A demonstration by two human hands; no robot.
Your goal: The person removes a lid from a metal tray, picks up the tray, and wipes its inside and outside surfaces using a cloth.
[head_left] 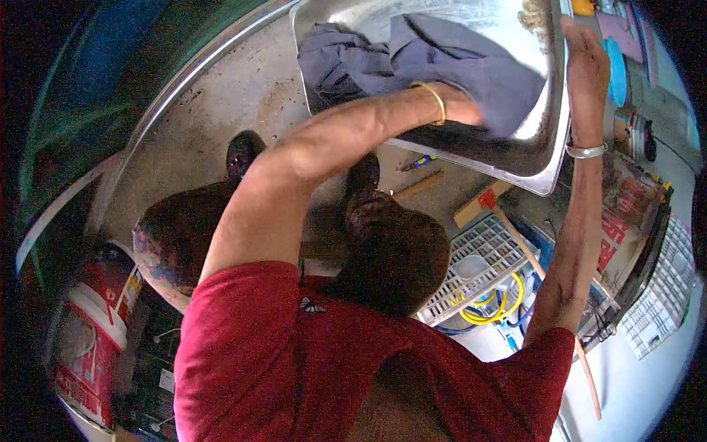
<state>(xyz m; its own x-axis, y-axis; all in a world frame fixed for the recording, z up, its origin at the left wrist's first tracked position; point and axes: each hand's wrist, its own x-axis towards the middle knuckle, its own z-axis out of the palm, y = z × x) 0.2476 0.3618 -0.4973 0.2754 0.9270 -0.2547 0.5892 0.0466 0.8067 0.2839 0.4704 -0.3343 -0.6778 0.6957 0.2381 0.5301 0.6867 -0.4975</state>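
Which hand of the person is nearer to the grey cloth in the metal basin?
The left. The left hand is against the grey cloth, its fingertips hidden by the fabric. The right hand is apart from it, at the side rim of the metal basin.

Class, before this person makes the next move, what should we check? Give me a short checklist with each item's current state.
1. Left hand at the grey cloth: ok, though its fingers are hidden.
2. Right hand at the metal basin's edge: ok; how firmly it grips, cannot tell.
3. Cloth within the basin: ok, bunched inside it.
4. Basin free of marks: not ok, a brown stain shows near a corner.
5. Floor by the basin free of loose items: not ok, a blue-and-yellow item lies there.
6. Basin steady: cannot tell, its support is hidden.
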